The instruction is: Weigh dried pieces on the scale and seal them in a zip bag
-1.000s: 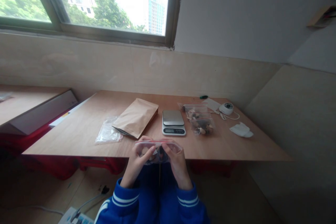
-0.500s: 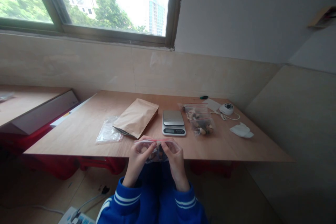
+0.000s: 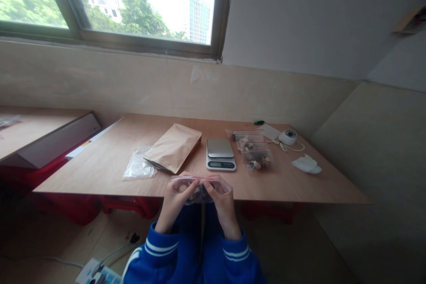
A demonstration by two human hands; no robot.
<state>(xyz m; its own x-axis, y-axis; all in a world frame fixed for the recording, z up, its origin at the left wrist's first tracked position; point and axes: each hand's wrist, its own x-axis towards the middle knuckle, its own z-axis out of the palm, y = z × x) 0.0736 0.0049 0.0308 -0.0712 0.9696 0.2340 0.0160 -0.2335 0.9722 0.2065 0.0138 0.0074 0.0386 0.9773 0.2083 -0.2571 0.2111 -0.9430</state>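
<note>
Both hands hold a small clear zip bag with a red seal strip and dark bits inside, at the near edge of the wooden table. My left hand pinches its left part near the seal. My right hand pinches the right part. Just beyond the bag stands a small digital scale. A brown paper pouch lies to the scale's left.
Clear empty bags lie left of the pouch. Two filled zip bags sit right of the scale, with a round white device, its cord and a white cloth further right. A power strip is on the floor.
The bag and both hands stayed at the table edge; fingers shifted slightly along the seal. The camera view moved a little.
</note>
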